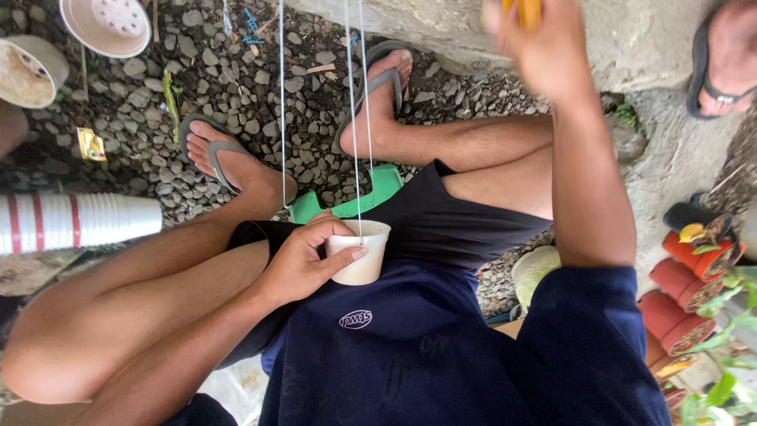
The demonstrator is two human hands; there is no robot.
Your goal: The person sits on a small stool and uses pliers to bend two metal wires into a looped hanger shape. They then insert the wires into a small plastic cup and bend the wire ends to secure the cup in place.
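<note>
Three thin strings (pixel 353 118) rise from a small white cup (pixel 361 251) to the top of the view. We hold the cup in our left hand (pixel 303 260), thumb across its side and fingers (pixel 335 229) curled round the rim, just above our lap. Our right hand (pixel 544 47) is raised near the top edge, its fingers closed on a yellow object (pixel 527 11) that is mostly cut off, so we cannot tell what it is. Below us lie grey gravel (pixel 236 79) and our two feet in grey flip-flops (pixel 211 150). A green stool (pixel 371 197) shows beneath our legs. To the left lies a stack of white cups (pixel 79 221) with red bands, and two more pots (pixel 106 24) sit at upper left. At right stand terracotta pots (pixel 678 292) with green plants, and another person's sandalled foot (pixel 725 55).
</note>
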